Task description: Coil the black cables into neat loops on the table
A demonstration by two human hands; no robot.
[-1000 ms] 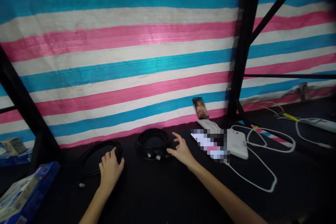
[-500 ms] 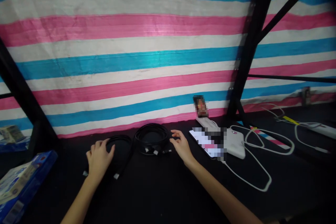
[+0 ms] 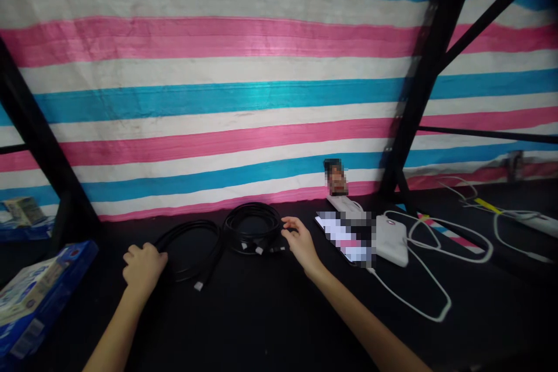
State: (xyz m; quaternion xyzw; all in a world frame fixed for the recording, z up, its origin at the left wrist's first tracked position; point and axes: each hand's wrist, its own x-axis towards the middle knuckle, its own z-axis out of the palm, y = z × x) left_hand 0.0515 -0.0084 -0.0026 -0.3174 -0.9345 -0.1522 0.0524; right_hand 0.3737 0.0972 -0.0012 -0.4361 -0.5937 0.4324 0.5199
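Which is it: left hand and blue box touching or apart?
Apart: the head view shows black tabletop between the left hand and blue box.

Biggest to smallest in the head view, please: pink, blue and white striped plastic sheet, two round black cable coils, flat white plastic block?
1. Striped plastic sheet
2. Left black cable coil and right black cable coil: too alike to rank; left hand overlaps the first
3. White plastic block
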